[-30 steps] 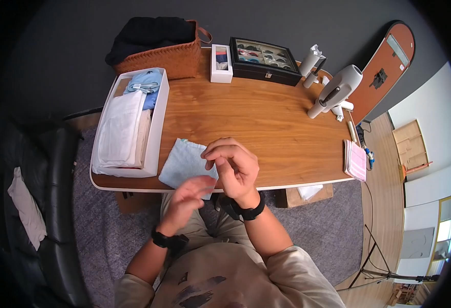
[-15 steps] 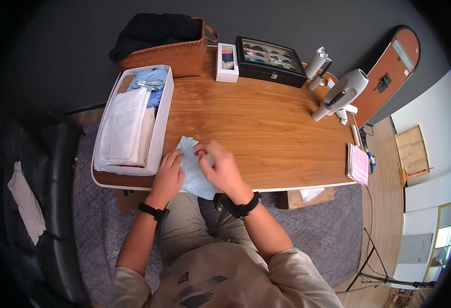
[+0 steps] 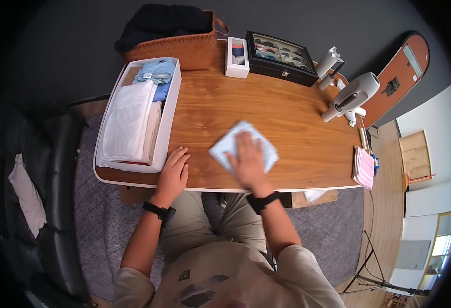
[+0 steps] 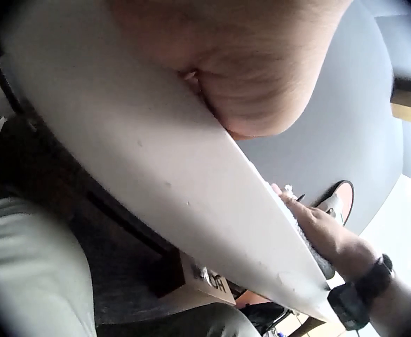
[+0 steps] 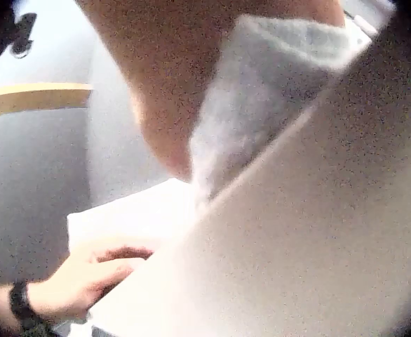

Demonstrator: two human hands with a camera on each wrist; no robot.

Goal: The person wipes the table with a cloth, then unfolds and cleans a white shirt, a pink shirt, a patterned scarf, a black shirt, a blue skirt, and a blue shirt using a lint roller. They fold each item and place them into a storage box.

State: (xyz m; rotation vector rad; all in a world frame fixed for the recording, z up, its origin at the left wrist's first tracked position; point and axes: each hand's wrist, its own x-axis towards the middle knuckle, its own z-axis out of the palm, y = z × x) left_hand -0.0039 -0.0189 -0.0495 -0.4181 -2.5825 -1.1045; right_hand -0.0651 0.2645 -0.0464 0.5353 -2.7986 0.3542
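A light blue cloth (image 3: 226, 148) lies spread on the wooden table (image 3: 297, 149), near its front edge. My right hand (image 3: 248, 156) presses flat on it with fingers extended, slightly blurred in the head view. In the right wrist view the cloth (image 5: 268, 91) bunches up beside the palm at the table's edge. My left hand (image 3: 173, 172) rests on the tabletop at the front edge, just right of the white box (image 3: 171, 120), holding nothing. The left wrist view shows its heel (image 4: 254, 91) over the table's pale edge.
The white box holds folded cloths. Behind it stands a woven basket (image 3: 189, 51) with black fabric. Along the back are a small white box (image 3: 237, 69) and a black glasses case (image 3: 282, 72). A grey handheld appliance (image 3: 351, 95) and a folded pink cloth (image 3: 364, 167) sit at the right.
Both hands were together over the cloth at the left front. The right hand has since slid the cloth rightward and flattened it; the left has settled on the table.
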